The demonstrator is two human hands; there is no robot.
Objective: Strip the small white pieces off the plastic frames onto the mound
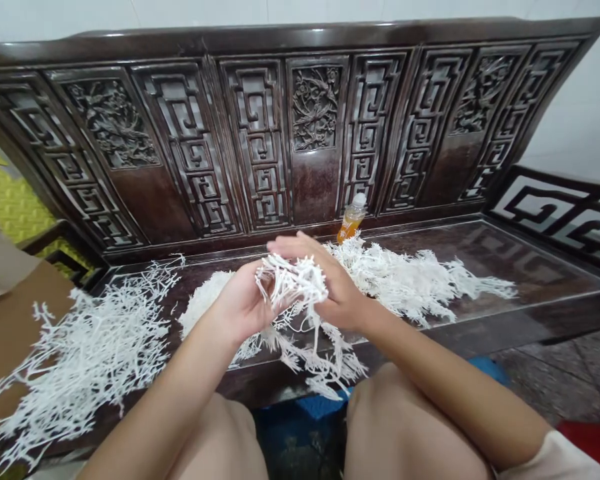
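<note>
My left hand (243,303) and my right hand (337,283) are cupped around a bunch of white branching stems (297,280), one from each side. More white sprigs (330,363) dangle beneath the bunch, over the bench's front edge. Loose white branched pieces lie in a large pile (100,340) at the left. Behind my left hand is a denser white heap (205,300), partly hidden by it. Another white pile (405,277) of feathery sprigs spreads to the right of my hands.
A bottle of orange drink (351,219) stands against the carved dark backrest (315,187) of the wooden bench (520,267). Cardboard (35,320) lies at the left, below a yellow textured thing (15,200). Something blue (305,427) is between my legs.
</note>
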